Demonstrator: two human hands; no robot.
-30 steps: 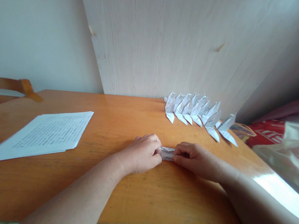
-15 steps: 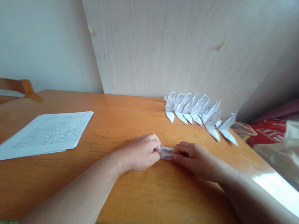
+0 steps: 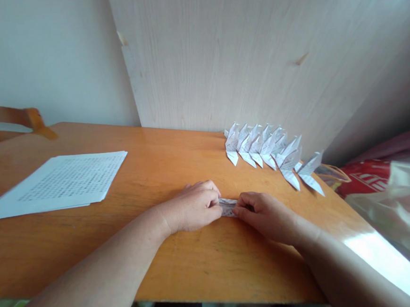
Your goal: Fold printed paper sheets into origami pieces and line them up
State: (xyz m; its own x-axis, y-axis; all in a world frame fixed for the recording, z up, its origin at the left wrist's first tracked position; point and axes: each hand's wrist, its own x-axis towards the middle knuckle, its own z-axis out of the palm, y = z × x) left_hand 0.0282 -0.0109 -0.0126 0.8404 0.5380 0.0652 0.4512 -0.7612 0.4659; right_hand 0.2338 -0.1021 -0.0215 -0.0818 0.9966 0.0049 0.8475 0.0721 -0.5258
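Observation:
A small folded strip of printed paper (image 3: 227,207) lies low over the wooden table, stretched between my two hands. My left hand (image 3: 199,206) pinches its left end, fingers curled and thumb pressed in. At the other end, my right hand (image 3: 257,212) grips the paper between thumb and bent fingers. Only the middle of the strip shows; both ends are covered by fingers. Beyond my right hand stand several folded paper pieces (image 3: 266,146) with pointed, upright tips, set close together in rows. One similar folded piece (image 3: 311,171) sits at the right end of the group.
A stack of printed sheets (image 3: 75,180) lies on the left of the wooden table (image 3: 185,264). A pale wood-grain panel (image 3: 214,53) rises behind the table. A wooden chair back (image 3: 6,114) is at far left, and bags (image 3: 366,176) lie beyond the right edge.
Both hands keep hold of the paper strip in nearly the same place. The left thumb has shifted slightly to the right along it; the view has tilted a little.

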